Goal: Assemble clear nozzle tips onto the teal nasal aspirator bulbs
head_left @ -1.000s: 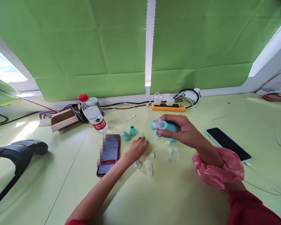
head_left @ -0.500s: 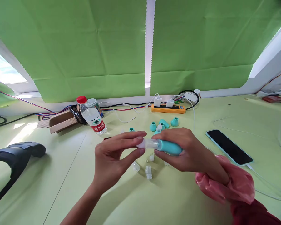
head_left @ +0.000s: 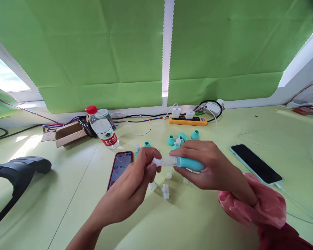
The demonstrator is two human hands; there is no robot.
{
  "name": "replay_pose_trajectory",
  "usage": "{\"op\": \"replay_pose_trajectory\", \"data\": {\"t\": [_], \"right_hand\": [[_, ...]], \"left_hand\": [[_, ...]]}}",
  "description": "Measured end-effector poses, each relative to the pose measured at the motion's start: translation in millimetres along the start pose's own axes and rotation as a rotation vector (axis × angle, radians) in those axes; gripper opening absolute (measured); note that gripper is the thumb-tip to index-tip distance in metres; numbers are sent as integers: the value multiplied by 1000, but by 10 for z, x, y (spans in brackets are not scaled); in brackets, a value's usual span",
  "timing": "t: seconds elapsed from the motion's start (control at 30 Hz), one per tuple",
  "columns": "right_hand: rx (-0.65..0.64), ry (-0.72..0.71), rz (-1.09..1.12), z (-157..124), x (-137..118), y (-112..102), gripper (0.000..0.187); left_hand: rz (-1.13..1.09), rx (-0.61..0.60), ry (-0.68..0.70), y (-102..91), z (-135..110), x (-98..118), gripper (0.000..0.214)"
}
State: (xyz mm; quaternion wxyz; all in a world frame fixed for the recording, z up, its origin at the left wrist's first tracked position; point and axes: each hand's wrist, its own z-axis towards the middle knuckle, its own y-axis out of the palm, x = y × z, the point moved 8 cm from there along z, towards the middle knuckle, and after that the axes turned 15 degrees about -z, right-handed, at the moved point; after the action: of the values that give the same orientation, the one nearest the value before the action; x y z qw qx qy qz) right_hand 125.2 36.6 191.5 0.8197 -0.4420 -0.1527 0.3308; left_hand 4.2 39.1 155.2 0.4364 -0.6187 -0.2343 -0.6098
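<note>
My right hand (head_left: 208, 166) grips a teal handheld device (head_left: 190, 164) with a clear front section, held level above the table. My left hand (head_left: 139, 175) pinches a small white tip (head_left: 157, 161) against the device's clear end. Under my hands lie several small clear plastic pieces (head_left: 165, 190). Behind them stand several teal cup-shaped parts (head_left: 170, 140). A red-cased phone (head_left: 120, 166) with a timer on its screen lies just left of my left hand.
A water bottle (head_left: 102, 128) with a red cap stands at the back left beside a cardboard box (head_left: 67, 134). An orange power strip (head_left: 187, 119) with chargers lies by the wall. A dark phone (head_left: 255, 163) lies at the right. A black chair armrest (head_left: 18, 170) juts in from the left.
My left hand picked up a small white piece from the table and brought it to the device's clear end. My right hand lifted the device toward me. The left fingers have since curled tighter.
</note>
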Motion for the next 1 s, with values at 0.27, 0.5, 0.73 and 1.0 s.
{"op": "replay_pose_trajectory", "data": {"t": [0.27,0.5,0.73,1.0], "right_hand": [[-65,-28,47,-2,-8,85,17],[-133,-61,71,-21,-17,137,19],[-60,-141,-122,-41,-99,109,19],[114,-63,-86,-18,-3,-57,20]], "left_hand": [[-113,-81,-8,-12,86,-31,10],[-516,-301,-102,39,173,-120,13],[-454,-188,-123,-14,211,-176,17],[-532,-131,98,13,242,-24,11]]}}
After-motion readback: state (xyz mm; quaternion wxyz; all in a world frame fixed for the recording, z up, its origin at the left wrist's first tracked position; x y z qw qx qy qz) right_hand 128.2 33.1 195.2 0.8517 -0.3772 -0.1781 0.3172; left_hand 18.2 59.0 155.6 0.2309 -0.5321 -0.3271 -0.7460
